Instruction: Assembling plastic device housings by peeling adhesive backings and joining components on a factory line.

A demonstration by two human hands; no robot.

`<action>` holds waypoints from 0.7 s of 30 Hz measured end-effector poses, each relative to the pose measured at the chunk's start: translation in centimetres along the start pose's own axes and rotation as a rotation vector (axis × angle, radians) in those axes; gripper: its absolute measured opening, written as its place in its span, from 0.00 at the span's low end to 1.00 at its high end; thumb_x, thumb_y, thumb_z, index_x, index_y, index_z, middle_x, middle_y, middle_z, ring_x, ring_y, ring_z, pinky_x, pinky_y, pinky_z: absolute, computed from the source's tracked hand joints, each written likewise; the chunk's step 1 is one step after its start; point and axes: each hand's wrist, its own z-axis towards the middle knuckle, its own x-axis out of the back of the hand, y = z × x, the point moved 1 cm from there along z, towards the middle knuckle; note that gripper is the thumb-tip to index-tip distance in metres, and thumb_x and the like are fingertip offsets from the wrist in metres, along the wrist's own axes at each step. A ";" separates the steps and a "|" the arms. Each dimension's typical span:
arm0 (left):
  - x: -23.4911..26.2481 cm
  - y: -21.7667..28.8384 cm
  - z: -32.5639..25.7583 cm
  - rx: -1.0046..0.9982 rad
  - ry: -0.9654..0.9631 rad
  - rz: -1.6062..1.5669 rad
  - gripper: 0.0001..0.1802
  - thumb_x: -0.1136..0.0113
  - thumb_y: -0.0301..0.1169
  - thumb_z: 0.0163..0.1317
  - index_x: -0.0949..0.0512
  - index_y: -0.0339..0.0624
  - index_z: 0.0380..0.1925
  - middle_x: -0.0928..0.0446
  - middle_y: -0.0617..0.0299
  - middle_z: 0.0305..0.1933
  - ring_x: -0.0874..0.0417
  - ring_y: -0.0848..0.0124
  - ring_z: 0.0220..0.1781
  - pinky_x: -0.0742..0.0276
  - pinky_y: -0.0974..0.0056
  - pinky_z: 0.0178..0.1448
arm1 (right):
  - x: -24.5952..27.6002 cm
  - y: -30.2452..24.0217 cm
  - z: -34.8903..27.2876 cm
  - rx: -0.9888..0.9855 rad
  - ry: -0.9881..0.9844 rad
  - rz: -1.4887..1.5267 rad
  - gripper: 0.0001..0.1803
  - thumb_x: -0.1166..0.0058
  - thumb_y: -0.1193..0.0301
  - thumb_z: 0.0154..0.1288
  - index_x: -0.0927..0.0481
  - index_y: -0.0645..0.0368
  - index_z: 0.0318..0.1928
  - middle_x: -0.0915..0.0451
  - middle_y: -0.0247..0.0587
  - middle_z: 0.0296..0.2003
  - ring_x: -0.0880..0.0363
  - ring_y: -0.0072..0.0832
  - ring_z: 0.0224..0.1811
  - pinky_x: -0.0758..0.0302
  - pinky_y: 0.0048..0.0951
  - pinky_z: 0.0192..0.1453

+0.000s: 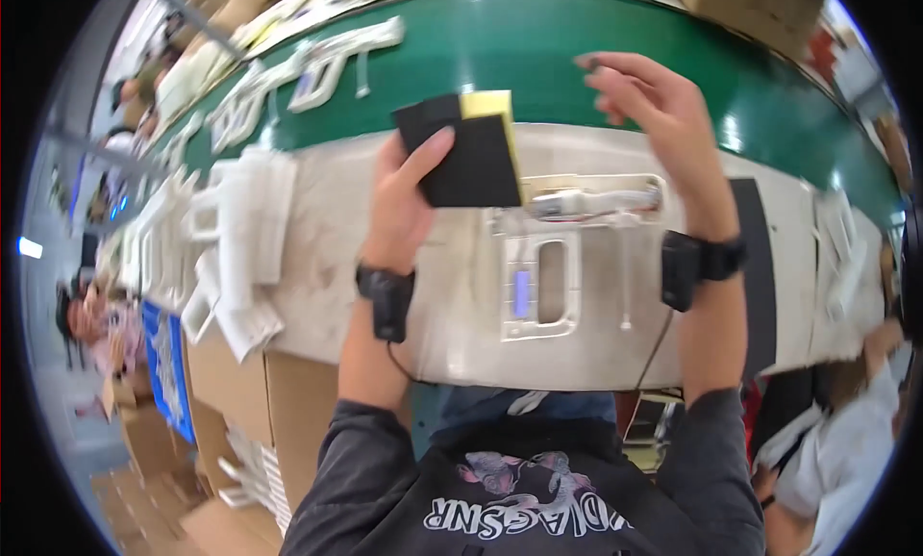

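Holding a black sponge pad (461,150) with a yellow layer up off the bench – left hand (404,205) raised, forearm rising from the near edge, thumb pressed across the pad's near face, other fingers hidden behind it, clamped on the pad. Hovering to the right, right hand (659,109) lifted higher, wrist bent, fingers spread apart and slightly curled, touching nothing. Wearing a black wrist strap (389,296) on the left and another black strap (697,263) on the right, each with a thin cable. Lying below on the pale worktop (385,229) – a white plastic frame part (543,287) with a slot, just beneath the pad. Stacked at the left, white moulded pieces (236,239); running beyond, a green conveyor belt (538,46).
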 end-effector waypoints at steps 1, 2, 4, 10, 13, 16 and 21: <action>0.3 0.3 0.0 0.019 0.021 -0.130 0.18 0.39 0.27 0.68 0.24 0.34 0.57 0.18 0.58 0.54 0.16 0.70 0.53 0.22 0.64 0.59 | -0.1 0.3 0.3 -0.058 -0.008 -0.090 0.14 0.40 0.70 0.70 0.15 0.64 0.51 0.15 0.33 0.40 0.22 0.17 0.37 0.25 0.19 0.44; 1.2 1.0 -0.1 -0.001 0.056 -0.121 0.18 0.39 0.27 0.68 0.24 0.34 0.57 0.18 0.58 0.54 0.16 0.70 0.53 0.22 0.64 0.59 | -1.1 0.9 0.6 -0.052 -0.045 -0.075 0.14 0.40 0.70 0.70 0.15 0.64 0.51 0.15 0.33 0.40 0.22 0.17 0.37 0.25 0.19 0.44; 2.2 1.4 0.1 0.000 0.114 -0.250 0.17 0.41 0.28 0.70 0.24 0.36 0.57 0.18 0.58 0.54 0.16 0.69 0.53 0.21 0.63 0.60 | -2.5 1.2 0.7 -0.011 -0.170 -0.316 0.12 0.36 0.71 0.66 0.14 0.64 0.47 0.16 0.33 0.36 0.22 0.20 0.35 0.26 0.22 0.42; 3.0 1.8 0.5 0.014 0.128 -0.293 0.16 0.44 0.31 0.73 0.24 0.38 0.58 0.18 0.59 0.54 0.16 0.69 0.55 0.20 0.62 0.60 | -4.1 0.5 -0.4 0.064 -0.445 -0.427 0.13 0.29 0.73 0.56 0.14 0.62 0.42 0.21 0.35 0.33 0.24 0.25 0.35 0.27 0.25 0.41; 2.7 1.8 0.8 0.019 0.103 -0.310 0.16 0.44 0.30 0.73 0.24 0.38 0.58 0.18 0.59 0.54 0.16 0.69 0.54 0.20 0.62 0.60 | -4.1 0.5 -0.7 0.115 -0.429 -0.513 0.14 0.27 0.72 0.53 0.13 0.60 0.41 0.22 0.34 0.34 0.26 0.26 0.36 0.29 0.26 0.39; 2.7 1.7 0.7 0.027 0.081 -0.305 0.16 0.43 0.30 0.73 0.24 0.38 0.58 0.18 0.59 0.54 0.16 0.69 0.54 0.20 0.62 0.60 | -4.4 0.1 -0.6 -0.084 -0.552 -0.523 0.14 0.27 0.73 0.53 0.13 0.61 0.41 0.23 0.35 0.34 0.26 0.28 0.35 0.29 0.27 0.39; 2.4 1.5 0.7 0.040 0.073 -0.280 0.16 0.42 0.30 0.72 0.24 0.38 0.57 0.18 0.59 0.54 0.16 0.70 0.54 0.19 0.63 0.59 | -4.3 0.7 -1.0 -0.052 -0.542 -0.523 0.14 0.28 0.73 0.54 0.14 0.62 0.41 0.22 0.37 0.33 0.25 0.30 0.33 0.28 0.30 0.38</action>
